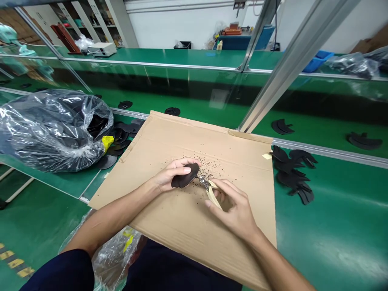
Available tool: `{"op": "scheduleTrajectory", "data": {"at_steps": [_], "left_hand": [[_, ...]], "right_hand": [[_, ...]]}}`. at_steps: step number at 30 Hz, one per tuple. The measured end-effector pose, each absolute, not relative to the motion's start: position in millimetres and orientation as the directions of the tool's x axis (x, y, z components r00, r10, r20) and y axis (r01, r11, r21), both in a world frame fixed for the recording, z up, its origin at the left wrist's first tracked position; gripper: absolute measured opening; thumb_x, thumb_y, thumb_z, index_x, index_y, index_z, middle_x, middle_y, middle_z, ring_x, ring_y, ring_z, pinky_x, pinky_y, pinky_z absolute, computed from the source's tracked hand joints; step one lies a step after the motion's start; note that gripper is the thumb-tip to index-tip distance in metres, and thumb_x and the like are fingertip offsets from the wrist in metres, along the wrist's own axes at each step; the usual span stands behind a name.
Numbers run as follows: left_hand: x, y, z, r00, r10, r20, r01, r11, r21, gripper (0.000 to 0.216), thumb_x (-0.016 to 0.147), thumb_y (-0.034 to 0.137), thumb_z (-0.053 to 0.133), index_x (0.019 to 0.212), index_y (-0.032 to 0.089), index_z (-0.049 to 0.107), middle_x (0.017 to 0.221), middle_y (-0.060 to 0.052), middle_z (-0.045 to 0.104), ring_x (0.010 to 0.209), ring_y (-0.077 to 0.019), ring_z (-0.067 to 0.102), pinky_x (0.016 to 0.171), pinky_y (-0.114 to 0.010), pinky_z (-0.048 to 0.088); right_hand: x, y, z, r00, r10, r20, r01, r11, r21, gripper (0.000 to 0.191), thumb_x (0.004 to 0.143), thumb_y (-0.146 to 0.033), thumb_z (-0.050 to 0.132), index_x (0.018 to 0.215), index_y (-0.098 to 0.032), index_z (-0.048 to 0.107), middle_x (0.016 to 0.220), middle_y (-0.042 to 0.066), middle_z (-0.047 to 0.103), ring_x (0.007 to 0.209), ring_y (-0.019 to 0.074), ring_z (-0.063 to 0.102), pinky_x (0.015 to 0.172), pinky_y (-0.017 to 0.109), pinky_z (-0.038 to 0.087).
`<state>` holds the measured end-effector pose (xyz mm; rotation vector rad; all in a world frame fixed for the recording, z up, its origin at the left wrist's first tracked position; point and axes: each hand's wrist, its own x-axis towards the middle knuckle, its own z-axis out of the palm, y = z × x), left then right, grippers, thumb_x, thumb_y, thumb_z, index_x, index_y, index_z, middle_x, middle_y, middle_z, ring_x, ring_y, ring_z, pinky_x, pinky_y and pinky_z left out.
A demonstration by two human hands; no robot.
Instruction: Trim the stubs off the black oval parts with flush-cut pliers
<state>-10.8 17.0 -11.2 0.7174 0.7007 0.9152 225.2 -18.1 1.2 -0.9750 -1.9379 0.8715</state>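
My left hand (172,173) is closed on a rounded black plastic part (185,177), thumb on top and fingers behind it. My right hand (233,202) grips a pair of side cutters (212,195) with cream handles. The cutters' metal jaws lie at the right edge of the black part; whether they touch it, I cannot tell. Both hands are over a sheet of cardboard (163,141), where many tiny black scraps (209,165) are scattered around the part and the cutter tips.
A clear plastic bag (54,129) of black parts bulges at the left, with loose black discs (119,139) beside it. Several curved black parts (292,171) lie in a pile on the green table right of the cardboard. A metal post (273,76) rises behind the cardboard; more parts lie on the conveyor.
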Motion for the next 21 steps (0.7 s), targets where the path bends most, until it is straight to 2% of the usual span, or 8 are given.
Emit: {"op": "scheduleTrajectory", "data": {"at_steps": [5, 11, 16, 21], "left_hand": [[-10.1, 16.5, -8.6, 0.411, 0.882, -0.231, -0.471, 0.422, 0.775, 0.048, 0.063, 0.036, 0.091, 0.102, 0.015, 0.074, 0.077, -0.002, 0.067, 0.052, -0.0056, 0.052, 0.043, -0.016, 0.036], [-11.5, 17.1, -8.4, 0.434, 0.873, -0.222, -0.458, 0.426, 0.78, 0.046, 0.065, 0.034, 0.091, 0.104, 0.015, 0.075, 0.079, -0.002, 0.07, 0.051, -0.0052, 0.054, 0.047, -0.017, 0.04], [-13.7, 17.5, -11.5, 0.43, 0.874, -0.227, -0.445, 0.424, 0.789, 0.046, 0.065, 0.034, 0.09, 0.103, 0.014, 0.074, 0.081, -0.004, 0.071, 0.051, -0.0057, 0.055, 0.046, -0.017, 0.04], [-13.1, 16.9, -15.4, 0.435, 0.865, -0.251, -0.424, 0.443, 0.79, 0.046, 0.067, 0.035, 0.088, 0.104, 0.014, 0.072, 0.086, -0.005, 0.072, 0.051, -0.006, 0.054, 0.04, -0.017, 0.036]], "right_hand": [[225.8, -18.8, 2.0, -0.405, 0.839, 0.363, 0.315, 0.501, -0.806, 0.04, 0.089, -0.033, 0.072, 0.128, -0.025, 0.067, 0.082, 0.002, 0.063, 0.07, 0.0181, 0.06, 0.058, 0.032, 0.051], [226.1, -19.6, 0.4, -0.436, 0.821, 0.368, 0.338, 0.529, -0.779, 0.042, 0.091, -0.031, 0.07, 0.132, -0.026, 0.066, 0.095, 0.005, 0.071, 0.067, 0.017, 0.06, 0.062, 0.033, 0.055], [228.0, -17.9, 0.6, -0.455, 0.783, 0.424, 0.372, 0.599, -0.709, 0.042, 0.092, -0.029, 0.069, 0.134, -0.028, 0.065, 0.1, 0.006, 0.073, 0.083, 0.0206, 0.069, 0.072, 0.034, 0.059], [227.8, -18.1, 2.5, -0.463, 0.792, 0.399, 0.389, 0.586, -0.711, 0.036, 0.096, -0.03, 0.065, 0.132, -0.026, 0.066, 0.095, 0.005, 0.073, 0.079, 0.0199, 0.069, 0.069, 0.033, 0.059]]}}
